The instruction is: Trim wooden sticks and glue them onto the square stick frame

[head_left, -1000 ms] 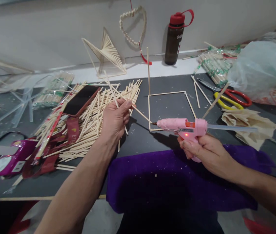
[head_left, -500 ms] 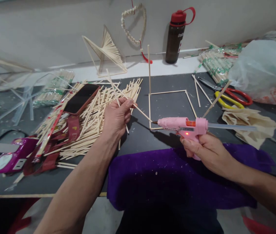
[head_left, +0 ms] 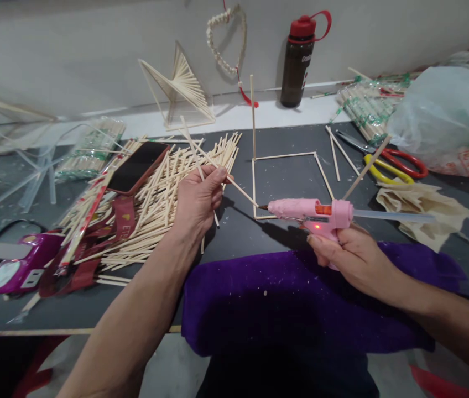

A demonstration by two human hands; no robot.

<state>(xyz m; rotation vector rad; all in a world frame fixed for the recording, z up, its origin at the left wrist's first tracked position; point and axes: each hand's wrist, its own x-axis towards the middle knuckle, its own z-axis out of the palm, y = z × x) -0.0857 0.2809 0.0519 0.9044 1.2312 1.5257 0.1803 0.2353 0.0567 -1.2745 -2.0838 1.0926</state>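
While the left hand (head_left: 200, 200) pinches two crossed wooden sticks (head_left: 243, 192), the grip of the right hand (head_left: 353, 260) holds a pink glue gun (head_left: 293, 209), nozzle (head_left: 263, 208) at one stick's tip by a stick frame (head_left: 286, 156) on the table (head_left: 228, 240). Slack fingers might let that tip swing; oversqueezing could drip onto the frame.

The glue gun (head_left: 296, 209) is pink, the sticks (head_left: 243, 192) cream, the cloth (head_left: 226, 287) purple.

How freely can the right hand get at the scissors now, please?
Probably not freely: the right hand grips the pink glue gun, and a slanting stick crosses in front of the scissors in this view.
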